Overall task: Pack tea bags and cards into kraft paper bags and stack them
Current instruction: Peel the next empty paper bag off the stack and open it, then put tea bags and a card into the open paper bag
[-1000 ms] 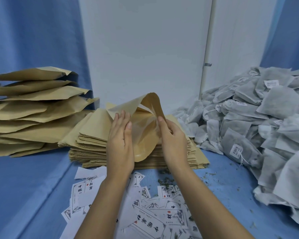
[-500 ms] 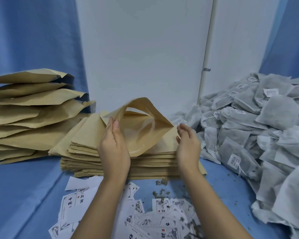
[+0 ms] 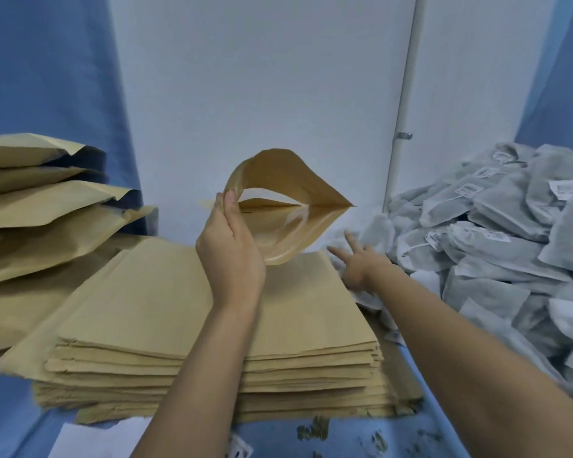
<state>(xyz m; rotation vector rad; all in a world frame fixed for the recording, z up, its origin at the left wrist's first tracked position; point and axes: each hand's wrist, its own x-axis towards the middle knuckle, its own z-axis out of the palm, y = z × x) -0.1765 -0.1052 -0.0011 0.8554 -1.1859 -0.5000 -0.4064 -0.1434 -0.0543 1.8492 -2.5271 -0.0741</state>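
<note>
My left hand [image 3: 230, 246] grips the left edge of a kraft paper bag [image 3: 288, 206], held up with its mouth spread wide and facing right. Below it lies a thick stack of flat kraft bags [image 3: 166, 312]. My right hand [image 3: 358, 259] stretches to the right with fingers spread and straight, at the near edge of a big heap of grey tea bags [image 3: 497, 246] with white tags. It holds nothing. A few white cards [image 3: 242, 452] peek out at the bottom edge, mostly hidden by my left arm.
A pile of bulging kraft bags [image 3: 47, 206] is stacked at the left on the blue table cover [image 3: 14, 418]. Loose tea crumbs [image 3: 315, 431] lie in front of the flat stack. A white wall and a pipe [image 3: 401, 133] stand behind.
My right hand let go of the bag and moved right toward the tea bag heap. My left hand lifted the opened bag higher. The view has moved closer to the stack.
</note>
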